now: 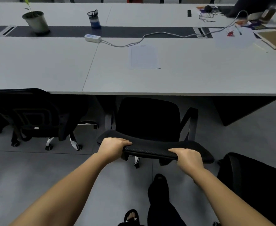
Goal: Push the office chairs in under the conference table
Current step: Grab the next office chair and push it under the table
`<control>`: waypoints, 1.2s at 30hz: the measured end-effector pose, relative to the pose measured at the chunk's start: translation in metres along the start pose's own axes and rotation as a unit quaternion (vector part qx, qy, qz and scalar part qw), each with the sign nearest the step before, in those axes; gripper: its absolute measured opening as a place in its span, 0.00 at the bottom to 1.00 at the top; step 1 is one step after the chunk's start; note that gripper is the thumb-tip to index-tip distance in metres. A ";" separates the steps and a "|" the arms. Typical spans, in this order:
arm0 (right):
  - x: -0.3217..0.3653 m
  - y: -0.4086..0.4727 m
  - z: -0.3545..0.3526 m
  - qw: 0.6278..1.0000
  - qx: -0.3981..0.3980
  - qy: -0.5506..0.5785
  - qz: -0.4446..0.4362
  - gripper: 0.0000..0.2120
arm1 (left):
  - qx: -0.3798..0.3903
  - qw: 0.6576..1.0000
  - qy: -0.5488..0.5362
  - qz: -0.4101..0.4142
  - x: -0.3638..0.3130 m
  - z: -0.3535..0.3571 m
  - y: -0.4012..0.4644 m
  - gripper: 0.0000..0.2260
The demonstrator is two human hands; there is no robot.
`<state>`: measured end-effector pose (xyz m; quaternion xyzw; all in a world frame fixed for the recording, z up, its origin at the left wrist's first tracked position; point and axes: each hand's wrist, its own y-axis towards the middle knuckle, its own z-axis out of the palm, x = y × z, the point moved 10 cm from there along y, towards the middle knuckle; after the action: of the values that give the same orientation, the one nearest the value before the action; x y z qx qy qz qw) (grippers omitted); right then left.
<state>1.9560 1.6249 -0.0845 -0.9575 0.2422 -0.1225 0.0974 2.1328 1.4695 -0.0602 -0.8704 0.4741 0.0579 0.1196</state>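
Note:
A black office chair [148,118] stands in front of me, facing the long white conference table [52,67]. The front of its seat reaches just under the table's near edge. My left hand [113,146] grips the left part of the chair's backrest top. My right hand [187,158] grips the right part of the same backrest. A second black office chair [34,115] at the left sits tucked partly under the table. The back of a third black chair [255,180] shows at the lower right, away from the table.
On the table lie a sheet of paper [144,57], a white power strip [93,38] with its cable, a pen cup [94,18], a potted plant [35,21] and clutter at the far right. A dark table leg panel [241,110] stands at the right. Grey floor surrounds my feet.

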 end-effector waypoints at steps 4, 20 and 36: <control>-0.026 0.045 -0.020 1.000 -0.001 -0.006 -0.007 0.24 | -0.005 1.000 -0.002 -0.014 -0.002 -0.001 0.048 0.20; -0.039 0.184 -0.067 0.999 0.009 -0.001 -0.035 0.26 | 0.038 0.997 0.030 -0.055 0.048 -0.028 0.179 0.22; -0.013 0.225 -0.068 0.998 0.037 -0.008 -0.049 0.25 | -0.015 0.998 0.006 -0.058 0.087 -0.045 0.192 0.23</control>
<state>1.8271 1.4286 -0.0779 -0.9649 0.1892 -0.1286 0.1289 2.0184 1.2873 -0.0651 -0.8985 0.4225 0.0531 0.1072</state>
